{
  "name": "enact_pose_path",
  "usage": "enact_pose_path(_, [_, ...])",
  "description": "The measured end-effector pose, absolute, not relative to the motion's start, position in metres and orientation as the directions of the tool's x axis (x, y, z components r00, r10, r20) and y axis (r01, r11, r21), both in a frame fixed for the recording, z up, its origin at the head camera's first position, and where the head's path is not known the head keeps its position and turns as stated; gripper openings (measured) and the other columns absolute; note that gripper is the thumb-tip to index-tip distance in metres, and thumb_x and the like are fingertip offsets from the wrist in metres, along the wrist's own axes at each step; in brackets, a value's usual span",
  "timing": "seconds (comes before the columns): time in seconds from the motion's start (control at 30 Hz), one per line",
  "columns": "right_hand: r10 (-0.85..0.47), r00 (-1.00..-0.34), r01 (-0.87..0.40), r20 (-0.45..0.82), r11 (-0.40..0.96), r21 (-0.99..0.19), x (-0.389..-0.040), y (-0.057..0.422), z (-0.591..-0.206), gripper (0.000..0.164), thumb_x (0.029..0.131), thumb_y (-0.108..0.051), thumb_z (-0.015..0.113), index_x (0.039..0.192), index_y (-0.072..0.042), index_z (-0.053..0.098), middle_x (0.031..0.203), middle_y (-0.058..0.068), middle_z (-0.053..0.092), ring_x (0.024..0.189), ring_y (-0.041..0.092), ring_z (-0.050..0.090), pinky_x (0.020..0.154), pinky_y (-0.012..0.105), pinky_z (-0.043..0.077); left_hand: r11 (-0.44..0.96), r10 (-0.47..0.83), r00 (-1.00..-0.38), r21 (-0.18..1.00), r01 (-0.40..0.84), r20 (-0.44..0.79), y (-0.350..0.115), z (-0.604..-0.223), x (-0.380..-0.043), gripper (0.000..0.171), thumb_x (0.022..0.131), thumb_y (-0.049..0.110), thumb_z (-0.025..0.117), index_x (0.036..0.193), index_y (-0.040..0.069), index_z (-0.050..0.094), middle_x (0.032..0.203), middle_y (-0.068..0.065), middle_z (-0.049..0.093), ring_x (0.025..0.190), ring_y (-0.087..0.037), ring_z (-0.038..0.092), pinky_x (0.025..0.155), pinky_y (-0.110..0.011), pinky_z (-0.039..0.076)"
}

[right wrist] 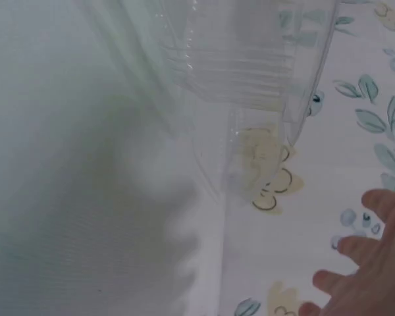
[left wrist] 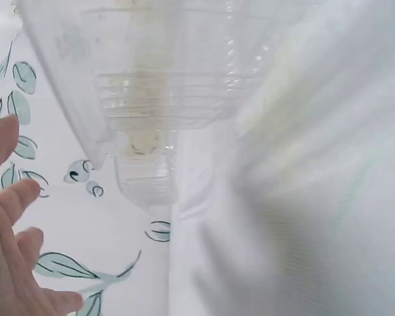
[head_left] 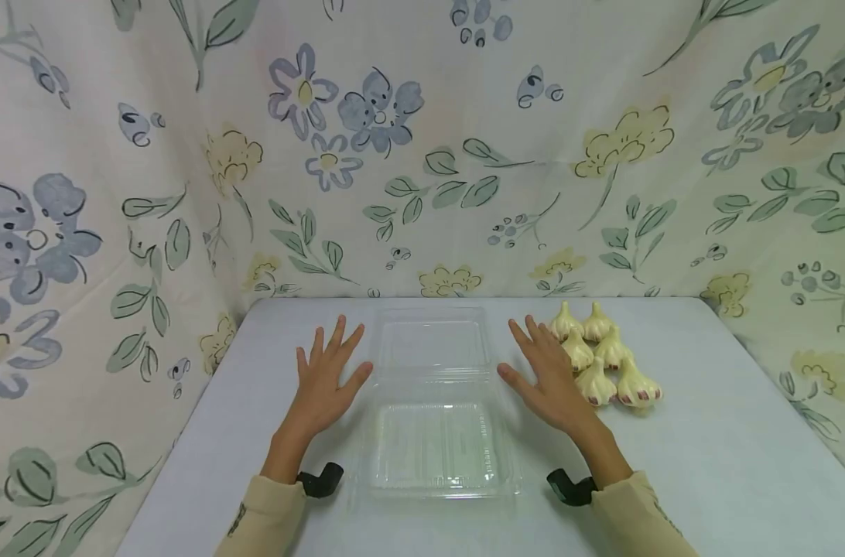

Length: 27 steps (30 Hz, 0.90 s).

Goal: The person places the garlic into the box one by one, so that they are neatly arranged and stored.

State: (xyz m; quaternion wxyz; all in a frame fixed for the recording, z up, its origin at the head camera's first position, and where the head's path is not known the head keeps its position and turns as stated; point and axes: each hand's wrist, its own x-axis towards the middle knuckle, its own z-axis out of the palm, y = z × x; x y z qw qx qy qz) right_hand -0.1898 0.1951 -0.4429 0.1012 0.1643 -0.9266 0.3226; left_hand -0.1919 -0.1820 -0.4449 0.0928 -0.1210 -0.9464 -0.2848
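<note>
A clear plastic clamshell box (head_left: 432, 445) lies unfolded on the white table, its lid half (head_left: 432, 340) towards the back. My left hand (head_left: 325, 387) is spread to the left of the box, fingers straight and holding nothing. On the other side, my right hand (head_left: 548, 383) is likewise spread, between the box and a group of garlic bulbs (head_left: 610, 352). It partly covers the nearest bulbs in the head view. Both wrist views show the box wall, with the left fingers (left wrist: 20, 201) and the right fingers (right wrist: 359, 250) apart from it.
The white table (head_left: 715, 464) ends at the back against a floral cloth (head_left: 422, 193), which also hangs along the left and right sides. Dark wrist cameras (head_left: 321, 480) are strapped by the beige sleeves (head_left: 265, 514).
</note>
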Motion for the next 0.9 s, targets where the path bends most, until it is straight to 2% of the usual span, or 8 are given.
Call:
enact_pose_path(0.1, [-0.258,-0.922,-0.382,0.288,0.712,-0.589,-0.186,0.195,-0.448,0.074,0.1,-0.044,0.06,0.163,-0.026,0.026,0.171,0.016,0.016,0.157,0.047,0.013,0.116,0.076,0.013,0.764,0.194,-0.95,0.569,0.303,0.245,-0.182,-0.45,-0.189,0.064,0.103,0.048,0.053,0.161,0.031,0.032,0.173,0.0,0.009,0.156,-0.052,0.011,0.114,-0.08,0.0])
enact_pose_path(0.2, [-0.278,-0.926,-0.377,0.254,0.678,-0.631,-0.182,0.194,-0.453,0.072,0.1,-0.043,0.061,0.163,-0.029,0.027,0.172,0.014,0.017,0.156,0.048,0.016,0.114,0.079,0.014,0.713,0.231,-0.943,0.617,0.332,0.24,-0.184,-0.455,-0.185,0.064,0.103,0.043,0.056,0.161,0.03,0.032,0.173,0.0,0.011,0.155,-0.047,0.02,0.114,-0.081,0.006])
enact_pose_path(0.33, [-0.311,-0.932,-0.349,0.186,0.64,-0.684,-0.176,0.193,-0.457,0.073,0.1,-0.045,0.062,0.162,-0.034,0.027,0.172,0.009,0.015,0.155,0.047,0.016,0.111,0.081,0.016,0.642,0.313,-0.922,0.665,0.381,0.225,-0.186,-0.462,-0.18,0.068,0.101,0.037,0.061,0.161,0.031,0.03,0.173,0.0,0.012,0.157,-0.038,0.022,0.115,-0.079,0.011])
enact_pose_path(0.57, [-0.367,-0.922,-0.341,0.12,0.627,-0.701,-0.17,0.191,-0.462,0.074,0.096,-0.05,0.066,0.16,-0.037,0.031,0.171,0.009,0.02,0.155,0.046,0.021,0.11,0.08,0.025,0.533,0.472,-0.853,0.699,0.477,0.223,-0.191,-0.47,-0.169,0.074,0.092,0.024,0.072,0.158,0.03,0.038,0.171,-0.002,0.022,0.156,-0.038,0.026,0.113,-0.074,0.029])
enact_pose_path(0.73, [-0.388,-0.916,-0.346,0.102,0.637,-0.689,-0.169,0.19,-0.466,0.075,0.093,-0.053,0.068,0.159,-0.037,0.035,0.171,0.009,0.021,0.154,0.045,0.023,0.109,0.08,0.027,0.516,0.505,-0.835,0.7,0.494,0.217,-0.19,-0.474,-0.168,0.067,0.091,0.024,0.072,0.154,0.024,0.047,0.169,-0.002,0.027,0.154,-0.038,0.029,0.114,-0.078,0.021])
enact_pose_path(0.9, [-0.393,-0.913,-0.357,0.107,0.642,-0.678,-0.169,0.19,-0.469,0.076,0.092,-0.052,0.07,0.158,-0.031,0.038,0.171,0.009,0.021,0.153,0.045,0.025,0.11,0.079,0.027,0.519,0.505,-0.836,0.697,0.494,0.217,-0.19,-0.476,-0.169,0.063,0.092,0.023,0.069,0.152,0.019,0.049,0.169,-0.002,0.028,0.154,-0.039,0.029,0.113,-0.08,0.015])
